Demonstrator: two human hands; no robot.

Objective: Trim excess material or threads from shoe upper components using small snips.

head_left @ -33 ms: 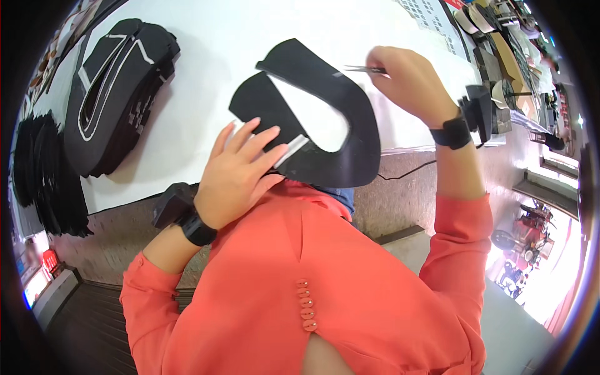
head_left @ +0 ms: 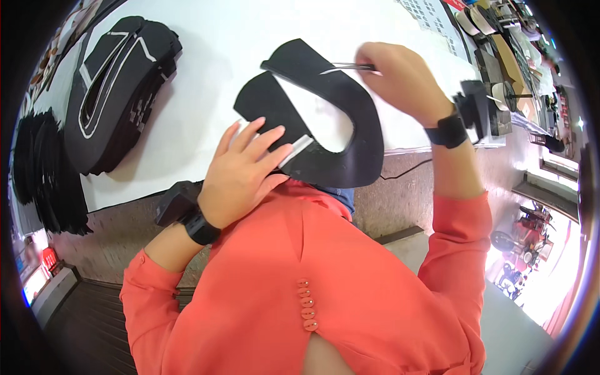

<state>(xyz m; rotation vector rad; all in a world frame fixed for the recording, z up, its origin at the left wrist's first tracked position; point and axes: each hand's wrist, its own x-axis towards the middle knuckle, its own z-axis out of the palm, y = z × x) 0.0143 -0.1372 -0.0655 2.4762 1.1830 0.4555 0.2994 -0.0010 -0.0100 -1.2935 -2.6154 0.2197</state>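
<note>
A black U-shaped upper piece (head_left: 369, 125) lies on the white tabletop in front of me, its two ends pointing away to the left. My left hand (head_left: 240, 165) rests flat on its near left part, fingers spread. Beside those fingertips, a short white strip (head_left: 297, 150) lies across the black piece. Over the far right arm of the piece, my right hand (head_left: 400, 78) is closed on a thin silver, pen-like tool (head_left: 350, 65); its exact kind is unclear. Near its tip a short pale line (head_left: 331, 70) shows on the black surface.
On the left stands a thick stack of black pieces (head_left: 115, 137), the top one marked with white lines. Black strips (head_left: 53, 181) hang over the table's left edge. Spools (head_left: 500, 94) and boxes crowd the right edge. A dark cable (head_left: 406, 170) hangs below the table's front edge.
My right hand has moved slightly left and up, bringing the tool's tip over the black piece. The piece and my left hand have shifted slightly right. The pale line looks longer.
</note>
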